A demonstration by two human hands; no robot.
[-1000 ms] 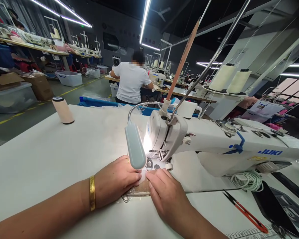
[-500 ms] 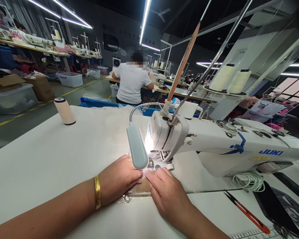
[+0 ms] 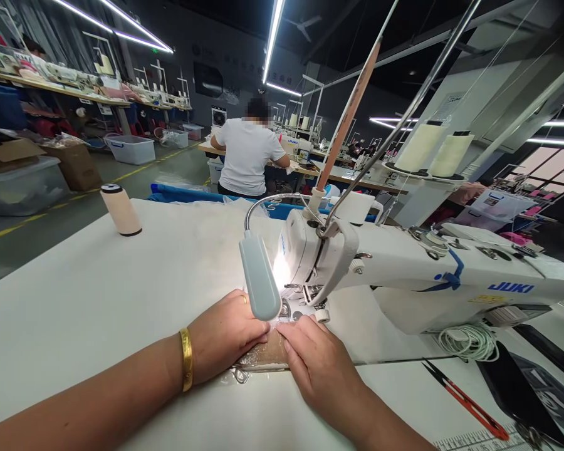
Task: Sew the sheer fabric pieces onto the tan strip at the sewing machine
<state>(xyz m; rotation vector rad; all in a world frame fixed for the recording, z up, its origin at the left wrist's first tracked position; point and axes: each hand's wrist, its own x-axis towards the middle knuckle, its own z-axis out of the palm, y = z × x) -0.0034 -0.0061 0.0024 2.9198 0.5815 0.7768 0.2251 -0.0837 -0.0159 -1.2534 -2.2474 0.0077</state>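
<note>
My left hand (image 3: 230, 327), with a gold bangle on its wrist, is at the front of the sewing machine (image 3: 376, 250). Its fingers are closed, thumb and fingertips pressed together just below the grey lamp (image 3: 259, 275). Close beside it on the right, my right hand (image 3: 323, 357) has its fingers drawn together and pointing at the presser foot area. Whatever the fingertips pinch is too small or hidden to name. Between and below the hands lies a brown patch under shiny clear film (image 3: 267, 352) on the machine bed. The lamp partly covers the needle area.
A peach thread cone (image 3: 122, 210) stands on the white table (image 3: 178, 269) at the left. To the right are thread snips (image 3: 465, 398), a coil of pale cord (image 3: 469, 342), a black flat object (image 3: 521, 394) and a ruler (image 3: 474, 438). A person in white (image 3: 251, 153) sits ahead.
My right hand has shifted slightly right, showing a little more of the brown patch. My left hand stays nearly in place, its wrist moved slightly.
</note>
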